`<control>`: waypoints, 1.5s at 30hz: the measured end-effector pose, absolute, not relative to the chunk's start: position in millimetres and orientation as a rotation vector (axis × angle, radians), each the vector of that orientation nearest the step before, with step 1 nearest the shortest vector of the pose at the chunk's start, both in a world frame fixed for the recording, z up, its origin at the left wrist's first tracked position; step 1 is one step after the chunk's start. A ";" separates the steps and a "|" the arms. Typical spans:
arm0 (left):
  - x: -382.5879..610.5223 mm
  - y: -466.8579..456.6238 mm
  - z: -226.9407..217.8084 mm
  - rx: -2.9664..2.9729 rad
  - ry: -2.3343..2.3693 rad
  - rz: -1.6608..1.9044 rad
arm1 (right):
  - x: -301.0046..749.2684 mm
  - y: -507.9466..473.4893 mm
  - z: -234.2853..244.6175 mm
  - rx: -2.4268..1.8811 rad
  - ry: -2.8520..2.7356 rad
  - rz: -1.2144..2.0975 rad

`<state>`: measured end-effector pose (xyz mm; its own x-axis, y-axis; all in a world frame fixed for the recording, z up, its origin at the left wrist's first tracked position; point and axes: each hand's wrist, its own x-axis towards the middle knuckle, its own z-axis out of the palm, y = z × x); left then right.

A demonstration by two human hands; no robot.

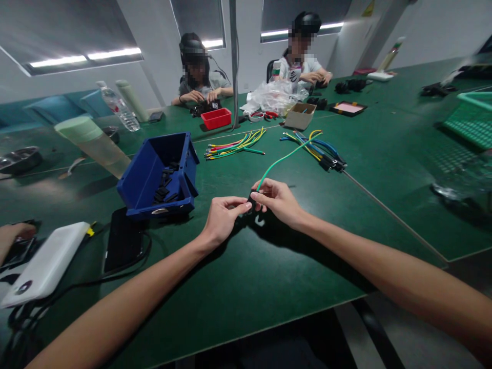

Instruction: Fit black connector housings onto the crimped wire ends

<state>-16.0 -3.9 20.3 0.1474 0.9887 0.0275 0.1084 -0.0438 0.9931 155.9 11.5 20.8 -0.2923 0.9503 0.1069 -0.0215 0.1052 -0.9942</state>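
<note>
Just now, low over the green desk, the left hand and right hand both pinch a small black connector, right fingers closed about the green wire entering it, near the blue bin.

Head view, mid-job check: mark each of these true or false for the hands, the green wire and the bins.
1. Both hands, left hand and right hand, meet on a small black part. True.
2. The green wire runs from that part. True.
3. The blue bin is empty. False: it holds black pieces.
4. The red tray sits beside the right hand. False: it is far across the table, by a co-worker.
5. A bundle of coloured wires lies beyond the hands. True.
</note>
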 end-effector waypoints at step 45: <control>-13.9 -15.7 20.7 1.648 1.210 1.161 | 138.7 8.6 19.6 -0.999 -1.422 1.170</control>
